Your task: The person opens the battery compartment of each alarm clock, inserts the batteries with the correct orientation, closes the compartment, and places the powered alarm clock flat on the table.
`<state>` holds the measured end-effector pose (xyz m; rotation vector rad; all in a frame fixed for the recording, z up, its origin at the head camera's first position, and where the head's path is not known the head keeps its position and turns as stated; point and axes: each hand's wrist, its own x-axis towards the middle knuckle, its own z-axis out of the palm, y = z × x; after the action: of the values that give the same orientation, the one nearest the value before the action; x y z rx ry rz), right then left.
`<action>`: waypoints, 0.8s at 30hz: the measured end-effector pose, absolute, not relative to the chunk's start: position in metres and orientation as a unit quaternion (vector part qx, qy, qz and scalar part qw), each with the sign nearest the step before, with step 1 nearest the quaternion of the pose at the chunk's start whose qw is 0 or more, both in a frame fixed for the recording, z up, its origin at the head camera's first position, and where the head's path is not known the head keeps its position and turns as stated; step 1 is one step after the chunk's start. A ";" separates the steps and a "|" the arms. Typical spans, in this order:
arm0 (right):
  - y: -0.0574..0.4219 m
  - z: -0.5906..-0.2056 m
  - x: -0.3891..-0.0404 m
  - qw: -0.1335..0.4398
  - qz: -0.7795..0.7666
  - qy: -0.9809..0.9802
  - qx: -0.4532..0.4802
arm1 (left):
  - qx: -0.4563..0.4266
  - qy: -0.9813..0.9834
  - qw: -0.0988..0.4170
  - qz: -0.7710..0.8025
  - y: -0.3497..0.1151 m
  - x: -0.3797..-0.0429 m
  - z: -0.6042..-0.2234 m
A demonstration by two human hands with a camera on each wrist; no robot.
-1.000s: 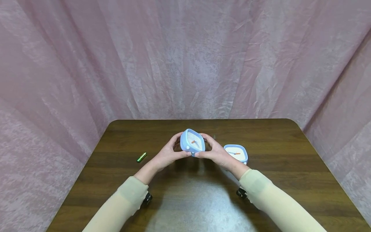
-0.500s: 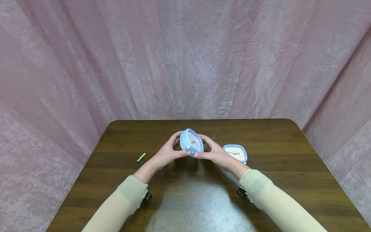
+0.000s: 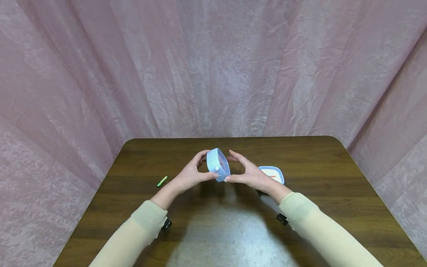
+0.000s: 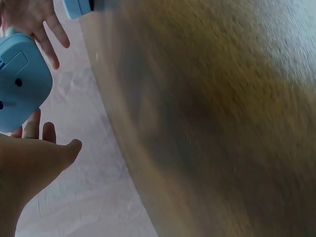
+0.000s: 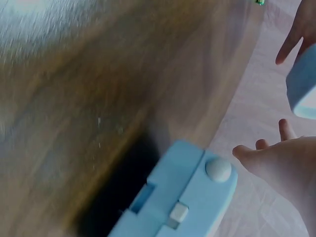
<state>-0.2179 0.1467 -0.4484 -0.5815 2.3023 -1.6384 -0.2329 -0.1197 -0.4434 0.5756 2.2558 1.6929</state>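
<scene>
Blue clock (image 3: pixel 218 165) has swung round over the last second: face now turned well to the right, seen as a thin sliver, and more of its side toward the head camera. Held above the desk (image 3: pixel 317 159), roughly midway between the two far corners, nearer the left one.

Left hand (image 3: pixel 192 175) grips it, thumb low on the case, fingers behind the far side. Right hand (image 3: pixel 255 178) has let its fingers come off; they are spread and apart from the clock. Its thumb sits by the lower right corner; touching or just beside, hard to tell from the head view, though the right wrist view suggests a gap. Reads as a two-handed turn passing over to a left-hand hold, right hand freed, clock not set down.

Second clock (image 3: pixel 272 172), also blue with a white face, is on the desk toward the right edge, partly behind the right hand. Green cylinder (image 3: pixel 162 181) lies toward the left edge, well apart from the clock.
</scene>
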 end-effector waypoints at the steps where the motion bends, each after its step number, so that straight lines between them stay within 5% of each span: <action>1: 0.148 -0.447 -0.218 0.126 -0.556 0.796 -0.202 | 0.201 0.781 0.128 0.577 -0.121 -0.233 -0.444; 24: 0.146 -0.423 -0.220 0.058 -0.371 0.889 -0.261 | 0.210 0.865 0.118 0.440 -0.119 -0.231 -0.434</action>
<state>-0.2196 0.1457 -0.4227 -0.7907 2.6958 -1.1249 -0.2313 -0.1194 -0.4340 0.6129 2.5304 1.2877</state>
